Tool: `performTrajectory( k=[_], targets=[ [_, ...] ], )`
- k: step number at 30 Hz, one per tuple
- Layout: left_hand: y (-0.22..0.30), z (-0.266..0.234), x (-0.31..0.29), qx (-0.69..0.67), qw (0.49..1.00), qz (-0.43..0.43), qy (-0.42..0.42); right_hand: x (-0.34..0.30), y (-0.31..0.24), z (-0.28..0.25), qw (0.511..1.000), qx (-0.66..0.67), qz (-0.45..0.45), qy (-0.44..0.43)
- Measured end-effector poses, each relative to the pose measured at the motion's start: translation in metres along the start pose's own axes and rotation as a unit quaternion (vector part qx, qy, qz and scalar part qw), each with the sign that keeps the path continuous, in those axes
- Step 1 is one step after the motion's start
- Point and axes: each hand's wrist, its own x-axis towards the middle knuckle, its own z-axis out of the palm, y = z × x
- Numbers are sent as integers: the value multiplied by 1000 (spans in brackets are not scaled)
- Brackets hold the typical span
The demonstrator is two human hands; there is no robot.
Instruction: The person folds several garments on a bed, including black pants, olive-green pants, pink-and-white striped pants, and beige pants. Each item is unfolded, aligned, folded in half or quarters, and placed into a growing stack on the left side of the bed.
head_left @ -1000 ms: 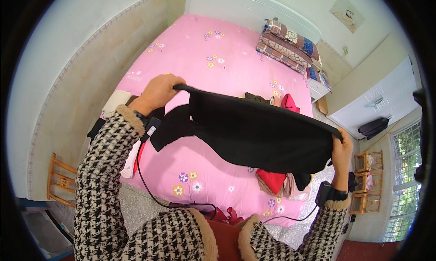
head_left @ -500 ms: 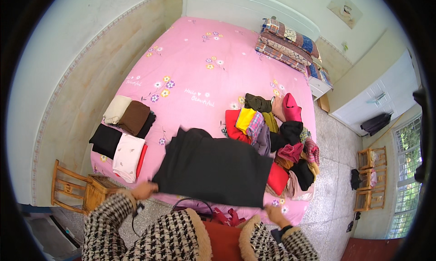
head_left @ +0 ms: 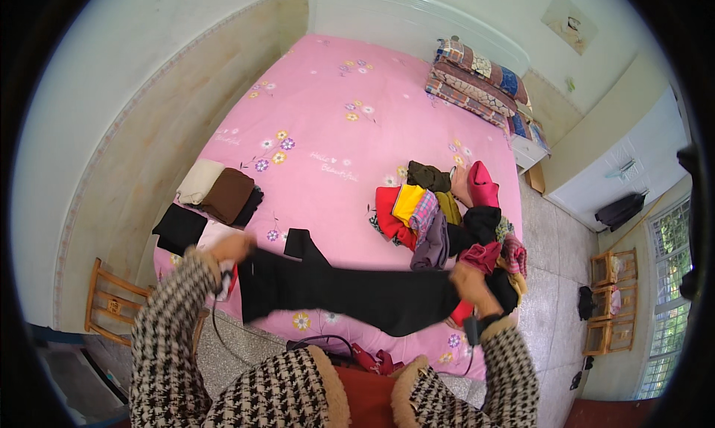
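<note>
A black garment (head_left: 350, 292) is stretched sideways between my hands above the near edge of the bed; whether it is a top or trousers I cannot tell. My left hand (head_left: 232, 248) grips its left end, close to a folded pale pink cloth (head_left: 212, 236). The right end is held in my right hand (head_left: 472, 285), which is in front of the heap of clothes. A narrow flap of the garment (head_left: 298, 243) sticks up near its left part. Both hands are closed, slightly blurred.
Folded clothes lie at the bed's left, including a brown one (head_left: 229, 196), a cream one (head_left: 199, 179) and a black one (head_left: 179, 228). A mixed heap with a yellow garment (head_left: 407, 203) lies right. Folded quilts (head_left: 477, 82) rest at the far right corner. A wooden chair (head_left: 112, 307) stands left.
Both hands have risen and moved farther from me, the garment with them. It has gone from a broad spread sheet to a narrower band pulled between the hands.
</note>
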Motion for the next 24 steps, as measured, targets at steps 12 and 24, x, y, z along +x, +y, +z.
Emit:
performTrajectory(
  k=[12,24],
  targets=[
    [178,-425,38,54,704,135,696,152,-136,-283,874,101,-125,459],
    [59,-152,-12,207,893,21,399,90,-63,-11,961,49,-51,267]
  ],
)
